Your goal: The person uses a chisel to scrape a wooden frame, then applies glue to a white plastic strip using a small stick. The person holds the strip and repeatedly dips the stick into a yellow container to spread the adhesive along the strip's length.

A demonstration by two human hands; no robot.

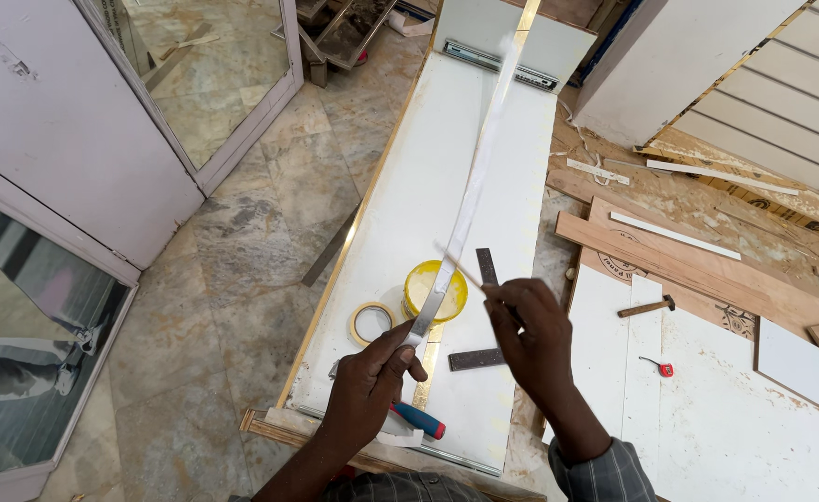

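Cluttered workshop floor held a long white panel [447, 214] serving as desk, with a yellow glue tin [435, 290] and tape roll [370, 323] on it. Left hand [368, 386] was pinched shut on the near end of a long strip [473, 191] raised over the panel, and right hand [530, 335] gripped a thin stick [461, 265] touching it. Strip looked floppy, so it could sag, twist or slip, and glue might smear onto the panel.

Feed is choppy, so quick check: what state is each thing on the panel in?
Long strip: pinched at its near end by left hand, lifted.
Thin stick: held by right hand.
Yellow tub: open.
Tape roll: flat.
Steel square: flat.
Screwdriver: lying.
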